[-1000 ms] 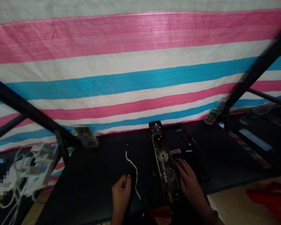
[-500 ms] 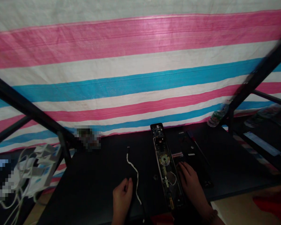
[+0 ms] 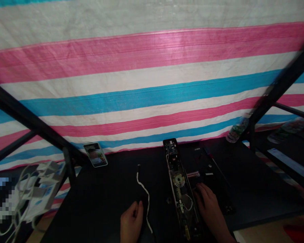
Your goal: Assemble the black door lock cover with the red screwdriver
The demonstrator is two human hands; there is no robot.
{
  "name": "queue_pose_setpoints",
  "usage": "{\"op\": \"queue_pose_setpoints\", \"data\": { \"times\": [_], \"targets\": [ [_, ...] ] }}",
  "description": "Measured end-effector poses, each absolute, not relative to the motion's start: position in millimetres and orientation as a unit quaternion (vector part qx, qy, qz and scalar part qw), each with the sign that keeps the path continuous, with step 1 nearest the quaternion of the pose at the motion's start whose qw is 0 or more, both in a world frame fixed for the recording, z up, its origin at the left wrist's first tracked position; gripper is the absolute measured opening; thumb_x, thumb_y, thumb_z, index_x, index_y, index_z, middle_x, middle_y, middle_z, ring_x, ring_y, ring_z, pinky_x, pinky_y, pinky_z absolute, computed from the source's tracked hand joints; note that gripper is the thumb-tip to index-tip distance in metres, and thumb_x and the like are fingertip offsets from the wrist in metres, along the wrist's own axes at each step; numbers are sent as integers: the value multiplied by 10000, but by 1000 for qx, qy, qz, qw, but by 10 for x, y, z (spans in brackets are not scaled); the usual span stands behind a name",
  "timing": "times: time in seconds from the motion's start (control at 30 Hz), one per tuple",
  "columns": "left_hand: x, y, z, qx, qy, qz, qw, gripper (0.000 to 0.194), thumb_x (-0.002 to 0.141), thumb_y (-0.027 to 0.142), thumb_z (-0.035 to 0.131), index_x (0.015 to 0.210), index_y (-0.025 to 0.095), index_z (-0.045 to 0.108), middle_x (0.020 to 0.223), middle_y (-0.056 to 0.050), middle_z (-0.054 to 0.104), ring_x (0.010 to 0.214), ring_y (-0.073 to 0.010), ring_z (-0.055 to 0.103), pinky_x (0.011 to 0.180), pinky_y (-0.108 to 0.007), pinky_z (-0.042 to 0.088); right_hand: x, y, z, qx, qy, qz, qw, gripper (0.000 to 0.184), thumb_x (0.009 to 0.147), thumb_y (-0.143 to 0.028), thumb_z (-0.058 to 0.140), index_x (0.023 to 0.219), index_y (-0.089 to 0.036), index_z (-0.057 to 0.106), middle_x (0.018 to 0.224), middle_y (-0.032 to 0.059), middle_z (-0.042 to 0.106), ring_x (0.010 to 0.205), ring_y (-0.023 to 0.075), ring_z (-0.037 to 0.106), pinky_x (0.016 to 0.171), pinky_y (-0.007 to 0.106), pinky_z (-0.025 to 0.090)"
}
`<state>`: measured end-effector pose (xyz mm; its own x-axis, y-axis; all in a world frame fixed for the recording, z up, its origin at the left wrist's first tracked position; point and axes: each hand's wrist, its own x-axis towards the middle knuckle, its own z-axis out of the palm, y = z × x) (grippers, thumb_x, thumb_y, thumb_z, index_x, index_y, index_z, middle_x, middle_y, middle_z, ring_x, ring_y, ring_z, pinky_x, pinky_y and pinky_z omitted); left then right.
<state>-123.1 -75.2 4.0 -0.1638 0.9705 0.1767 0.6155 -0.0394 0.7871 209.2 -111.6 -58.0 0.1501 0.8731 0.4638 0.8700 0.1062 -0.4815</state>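
Opened device (image 3: 178, 180) — left hand (image 3: 131, 219) loosely clenched beside a white cable (image 3: 148, 199), right hand (image 3: 209, 204) alongside it, grip unclear — neither noticeably shifted, so work seems paused.

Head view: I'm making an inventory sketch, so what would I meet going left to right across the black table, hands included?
Phone → left hand → white cable → opened black device → right hand → plastic bottle.
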Motion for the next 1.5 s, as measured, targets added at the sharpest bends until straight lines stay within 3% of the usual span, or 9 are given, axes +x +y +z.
{"op": "queue_pose_setpoints", "data": {
  "times": [0.37, 1.5],
  "targets": [
    [-1222, -743, 9, 607, 653, 394, 223, 449, 838, 458, 542, 497, 219, 375, 469, 58, 334, 437, -97, 353, 444, -204, 315, 2059, -1113, -492, -662, -668, -8, 340, 217, 990, -258, 469, 1109, -236, 650, 1245, 115, 660, 1162, 282, 638, 980, 485, 530],
    [-1251, -772, -53, 620, 643, 396, 212, 426, 879, 440, 491, 525, 222, 397, 495, 66, 336, 447, -94, 373, 457, -203, 321, 2171, -1112, -680, -635, -672, -16, 380, 257, 1026, -323, 429, 1077, -215, 658, 1158, 119, 705, 1078, 272, 671, 936, 475, 557]
  ]
}}
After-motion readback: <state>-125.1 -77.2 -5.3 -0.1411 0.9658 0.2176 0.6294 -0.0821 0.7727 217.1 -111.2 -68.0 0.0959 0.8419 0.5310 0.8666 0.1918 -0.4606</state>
